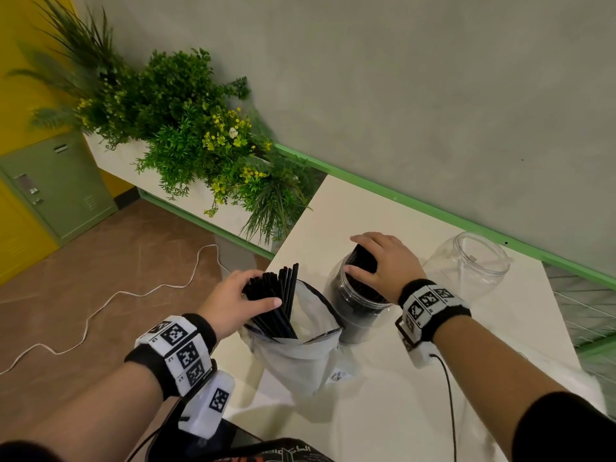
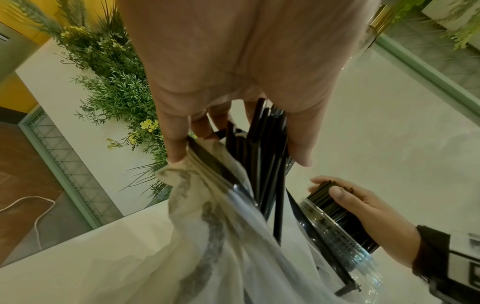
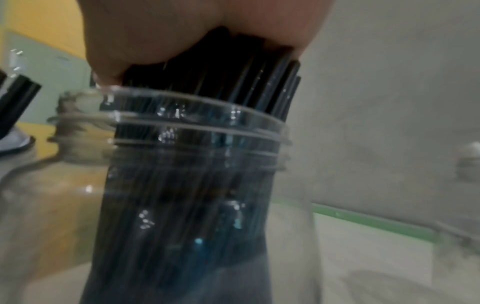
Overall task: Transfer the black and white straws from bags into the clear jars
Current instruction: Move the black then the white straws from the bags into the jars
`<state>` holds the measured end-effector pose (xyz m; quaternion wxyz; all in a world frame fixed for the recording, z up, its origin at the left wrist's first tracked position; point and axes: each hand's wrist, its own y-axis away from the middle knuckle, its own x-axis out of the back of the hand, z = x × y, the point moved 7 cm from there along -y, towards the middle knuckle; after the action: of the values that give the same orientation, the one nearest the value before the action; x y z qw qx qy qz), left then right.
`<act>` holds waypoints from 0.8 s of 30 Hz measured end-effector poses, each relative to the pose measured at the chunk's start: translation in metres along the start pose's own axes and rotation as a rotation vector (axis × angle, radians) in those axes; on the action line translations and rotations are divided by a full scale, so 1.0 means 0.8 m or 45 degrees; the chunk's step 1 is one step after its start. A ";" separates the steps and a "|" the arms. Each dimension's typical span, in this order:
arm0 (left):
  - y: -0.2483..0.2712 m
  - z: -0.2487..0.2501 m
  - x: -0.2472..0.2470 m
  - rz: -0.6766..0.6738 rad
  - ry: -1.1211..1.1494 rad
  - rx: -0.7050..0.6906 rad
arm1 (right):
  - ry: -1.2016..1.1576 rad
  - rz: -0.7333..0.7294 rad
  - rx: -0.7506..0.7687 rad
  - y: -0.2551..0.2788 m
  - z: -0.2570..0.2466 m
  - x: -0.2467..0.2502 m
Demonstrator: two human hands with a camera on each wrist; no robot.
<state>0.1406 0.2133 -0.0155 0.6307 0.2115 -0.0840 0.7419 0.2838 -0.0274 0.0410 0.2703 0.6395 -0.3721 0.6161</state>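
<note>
right now the left hand (image 1: 233, 301), lower left of centre in the head view, is curled round a bunch of black straws (image 1: 276, 301) that stick up out of a pale bag (image 1: 300, 355); the wrist view shows fingers (image 2: 174, 144) on one side and the thumb on the other, clamped on the bunch, with one fingertip also touching the bag's rim. that grip probably gathers the next handful while keeping the soft bag's mouth from folding shut.

just to the right, the right hand (image 1: 380, 261) sits on top of the straws already standing in the jar (image 1: 360, 305), its fingers bent over their upper ends. i judge this is to press and steady them so they settle upright and leave room.

straws in the bag run lengthwise from lower right up toward the upper left, tips fanned; those in the jar stand near vertical, ends just above the rim (image 3: 197, 123). a second jar (image 1: 466, 265), clear and without straws, lies tilted further right on the table (image 1: 383, 411).
</note>
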 end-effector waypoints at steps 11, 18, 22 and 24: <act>0.003 0.005 0.002 0.000 0.031 0.018 | 0.023 0.078 -0.173 -0.007 0.015 0.018; 0.010 0.011 0.004 -0.084 0.149 0.062 | -0.626 0.297 0.040 0.056 -0.093 0.044; 0.013 0.008 0.002 -0.139 0.510 0.179 | -1.153 -0.087 -0.119 0.083 -0.144 -0.040; 0.016 0.006 -0.003 -0.168 0.653 0.253 | -1.167 -0.113 -0.170 0.081 -0.154 -0.063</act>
<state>0.1291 0.2071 -0.0105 0.6544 0.0828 0.1655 0.7332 0.1608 0.0414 -0.0042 0.1449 0.8422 -0.4644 0.2326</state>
